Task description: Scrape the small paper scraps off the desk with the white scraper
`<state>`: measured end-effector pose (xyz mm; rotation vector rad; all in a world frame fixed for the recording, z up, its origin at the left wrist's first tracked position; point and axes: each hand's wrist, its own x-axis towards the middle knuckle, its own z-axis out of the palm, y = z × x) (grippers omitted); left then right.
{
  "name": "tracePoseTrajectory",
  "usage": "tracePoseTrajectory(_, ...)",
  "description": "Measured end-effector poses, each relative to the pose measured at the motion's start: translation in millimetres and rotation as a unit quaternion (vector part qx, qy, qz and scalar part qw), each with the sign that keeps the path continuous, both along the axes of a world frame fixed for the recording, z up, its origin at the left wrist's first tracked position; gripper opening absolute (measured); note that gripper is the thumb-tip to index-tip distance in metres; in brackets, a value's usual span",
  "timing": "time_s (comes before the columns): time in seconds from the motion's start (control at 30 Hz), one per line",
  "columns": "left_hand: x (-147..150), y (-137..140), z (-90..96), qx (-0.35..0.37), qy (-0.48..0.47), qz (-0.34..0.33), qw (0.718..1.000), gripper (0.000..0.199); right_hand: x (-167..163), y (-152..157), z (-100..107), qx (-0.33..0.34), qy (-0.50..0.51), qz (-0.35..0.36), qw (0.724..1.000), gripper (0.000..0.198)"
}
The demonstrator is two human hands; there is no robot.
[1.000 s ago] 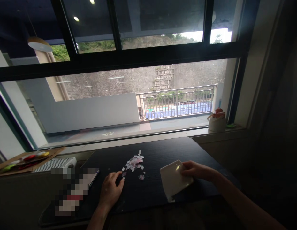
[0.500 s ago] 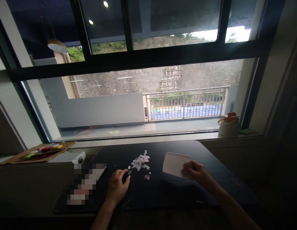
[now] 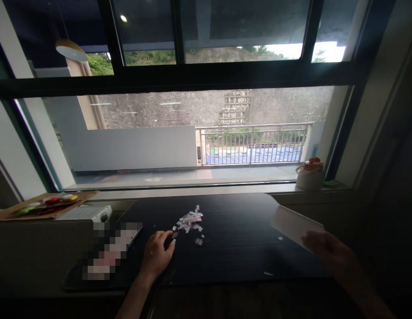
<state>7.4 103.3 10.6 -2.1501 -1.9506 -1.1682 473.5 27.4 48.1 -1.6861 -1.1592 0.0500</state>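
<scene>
My right hand (image 3: 332, 250) grips a white rectangular sheet, like a card or paper (image 3: 297, 226), by its near right corner, above the table's right side. The hand is somewhat dim and blurred. On the dark table (image 3: 232, 248) lies a loose pile of small whitish and pinkish paper scraps (image 3: 191, 220). My left hand (image 3: 157, 251) rests just left of the pile, thumb and fingers apart, fingertips close to a darker scrap (image 3: 175, 235). Whether they touch that scrap I cannot tell. A single scrap (image 3: 280, 238) lies below the raised sheet.
A pixelated flat object (image 3: 109, 254) lies on the table's left end. Beyond it are a white slatted appliance (image 3: 89, 212) and a brown board with colourful items (image 3: 49, 204). On the sill of the large window stands a white container with an orange top (image 3: 310, 175).
My right hand has swung the white sheet to the right, away from the scraps, tilting it. A lone scrap now shows below the sheet. My left hand stays beside the pile; the view shifted slightly.
</scene>
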Motion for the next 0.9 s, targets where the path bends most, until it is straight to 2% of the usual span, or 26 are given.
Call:
tracePoseTrajectory(0.07,-0.3,0.0,0.1,0.000,-0.004,-0.001,1.000,0.034,22.2,-8.8,-6.0,-0.034,0.017,-0.027,0.999,0.031)
tracePoseTrajectory(0.17,-1.4,-0.3,0.8,-0.002,-0.004,-0.002,1.000,0.034,25.5,-18.0,-11.8,-0.061,0.060,0.003,0.996,0.029)
tracePoseTrajectory(0.3,-3.5,-0.8,1.8,-0.004,0.002,-0.003,1.000,0.034,-9.4,-27.9,-11.1,-0.040,0.144,0.070,0.986,0.029)
tracePoseTrajectory(0.43,-4.8,-0.7,2.3,-0.005,0.007,0.000,1.000,0.033,-45.5,-40.8,-10.4,-0.049,0.211,0.156,0.964,0.034)
tracePoseTrajectory(0.57,-5.1,-0.5,2.8,-0.005,0.012,0.002,1.000,0.034,-60.7,-50.0,-10.8,-0.064,0.243,0.218,0.943,0.034)
tracePoseTrajectory(0.63,-5.0,-0.4,3.0,-0.004,0.013,0.002,1.000,0.034,-58.9,-51.5,-7.6,-0.067,0.250,0.222,0.940,0.033)
tracePoseTrajectory(0.8,-4.2,-0.2,3.5,-0.003,0.013,0.002,1.000,0.033,-38.5,-56.4,2.1,-0.068,0.218,0.171,0.959,0.029)
tracePoseTrajectory(0.9,-3.4,-0.9,4.2,-0.002,0.011,0.000,1.000,0.033,-33.9,-63.7,-3.4,-0.100,0.233,0.190,0.949,0.027)
